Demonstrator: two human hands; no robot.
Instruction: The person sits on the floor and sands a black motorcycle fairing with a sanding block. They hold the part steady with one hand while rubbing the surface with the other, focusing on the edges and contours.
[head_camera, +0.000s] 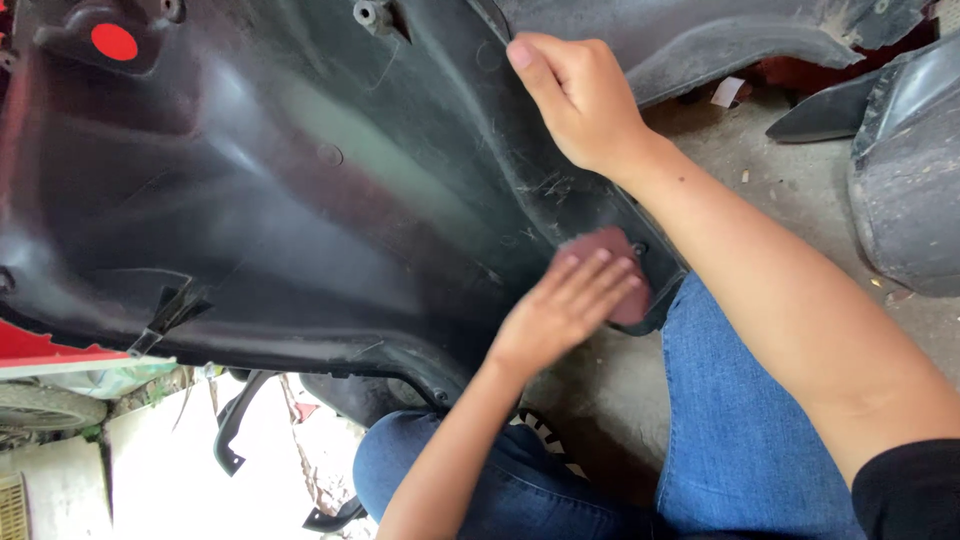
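**Inspector:** Sandpaper position?

**Technician:** Reddish-brown sandpaper sheet lies flat against the lower right edge of the black plastic body panel, just above the person's knees. Part of the sheet shows beyond the fingertips.

**Inspector:** Left hand condition?

**Technician:** Left hand is spread flat, fingers extended and close together, pressing the sheet onto the panel surface. Nothing is gripped; the sheet is held by pressure only.

**Inspector:** Right hand?

**Technician:** Right hand is curled closed over the upper rim of the panel, fingers wrapped around the edge, thumb on the near face. The two hands are well apart along the same edge.

**Inspector:** Panel surface?

**Technician:** Glossy, dark, curved; pale scratch marks show between the two hands. A red round reflector sits at the upper left corner.

**Inspector:** Surroundings?

**Technician:** Blue jeans cover both legs beneath the panel. Grey concrete floor lies to the right, with another dark fender part near the right border. A black bracket lies lower left.
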